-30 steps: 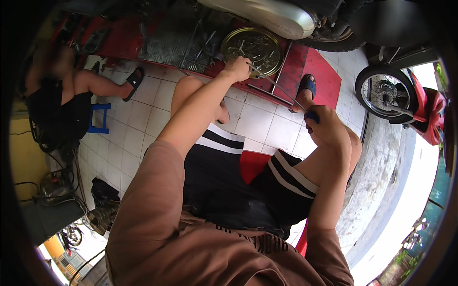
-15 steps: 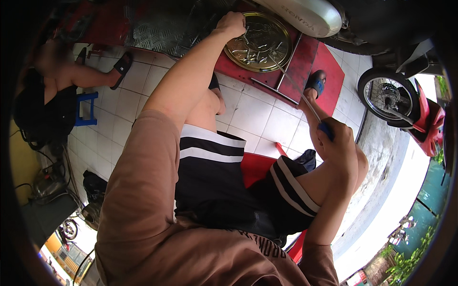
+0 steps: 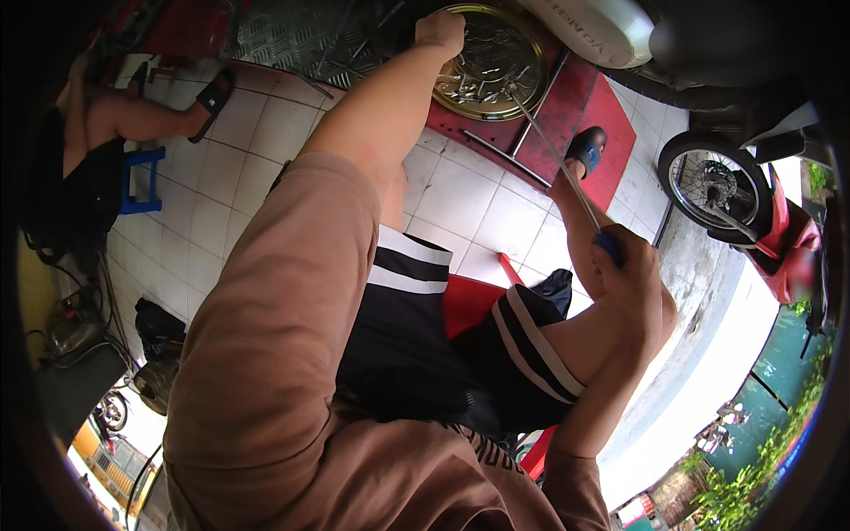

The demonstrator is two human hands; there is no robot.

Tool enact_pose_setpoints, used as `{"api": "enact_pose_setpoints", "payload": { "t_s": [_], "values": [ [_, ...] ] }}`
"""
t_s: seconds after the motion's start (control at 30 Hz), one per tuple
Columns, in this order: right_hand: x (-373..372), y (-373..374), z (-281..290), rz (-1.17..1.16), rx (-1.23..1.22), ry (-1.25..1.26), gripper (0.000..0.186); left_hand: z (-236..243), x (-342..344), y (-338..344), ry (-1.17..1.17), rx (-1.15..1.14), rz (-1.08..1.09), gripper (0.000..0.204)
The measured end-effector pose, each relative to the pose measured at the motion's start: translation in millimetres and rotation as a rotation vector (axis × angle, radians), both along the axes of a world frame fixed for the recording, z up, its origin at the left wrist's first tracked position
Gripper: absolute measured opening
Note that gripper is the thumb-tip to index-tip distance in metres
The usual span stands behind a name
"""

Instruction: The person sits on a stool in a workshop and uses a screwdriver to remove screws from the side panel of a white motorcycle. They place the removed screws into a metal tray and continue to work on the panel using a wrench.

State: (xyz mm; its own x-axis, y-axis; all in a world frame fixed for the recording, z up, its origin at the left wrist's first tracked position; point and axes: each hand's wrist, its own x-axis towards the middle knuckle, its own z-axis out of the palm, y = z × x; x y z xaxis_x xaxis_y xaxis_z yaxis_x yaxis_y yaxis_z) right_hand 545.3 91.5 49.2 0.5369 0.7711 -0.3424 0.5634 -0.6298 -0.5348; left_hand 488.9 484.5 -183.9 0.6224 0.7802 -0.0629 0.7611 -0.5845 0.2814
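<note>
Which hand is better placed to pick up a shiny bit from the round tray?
Probably the left hand: it's at the tray rim. The right hand is farther back, wrapped around a blue-handled tool.

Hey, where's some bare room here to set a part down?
White tiles lie bare between the red platform and striped shorts; the platform's right end has room beside the sandal. It's crowded at the round tray: metal bits inside, left hand at its left edge, blue-handled tool reaching over it.

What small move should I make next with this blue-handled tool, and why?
Perhaps raise the blue-handled tool slightly with your right hand: its long shaft reaches over the round tray, where the tip could nudge loose metal parts.
</note>
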Motion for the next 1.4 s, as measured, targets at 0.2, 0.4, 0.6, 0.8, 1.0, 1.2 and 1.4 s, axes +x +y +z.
{"api": "enact_pose_setpoints", "payload": {
  "t_s": [0.2, 0.4, 0.6, 0.8, 1.0, 1.2, 1.4],
  "values": [
    [5, -1, -7, 0.048, 0.009, -0.048, 0.02, 4, -1, -8, -0.018, -0.021, 0.024, 0.024],
    [-7, 18, 0, -0.02, -0.015, -0.136, 0.021, 28, 4, -18, -0.233, -0.174, 0.172, 0.022],
    [-25, 24, 15, -0.132, 0.173, -0.168, 0.024, 85, 1, -50, -0.834, -0.958, -0.01, 0.016],
    [-42, 26, 34, -0.211, 0.287, -0.126, 0.033, 139, -51, -106, -1.228, -1.462, -0.014, 0.016],
    [-46, 27, 46, -0.168, 0.194, -0.149, 0.026, 151, -53, -106, -1.316, -1.458, 0.046, 0.017],
    [-43, 26, 44, -0.187, 0.149, -0.161, 0.031, 157, -53, -108, -1.313, -1.387, -0.035, 0.016],
    [-41, 25, 43, -0.174, 0.134, -0.175, 0.032, 163, -55, -109, -1.175, -0.784, -0.133, 0.015]
  ]
}}
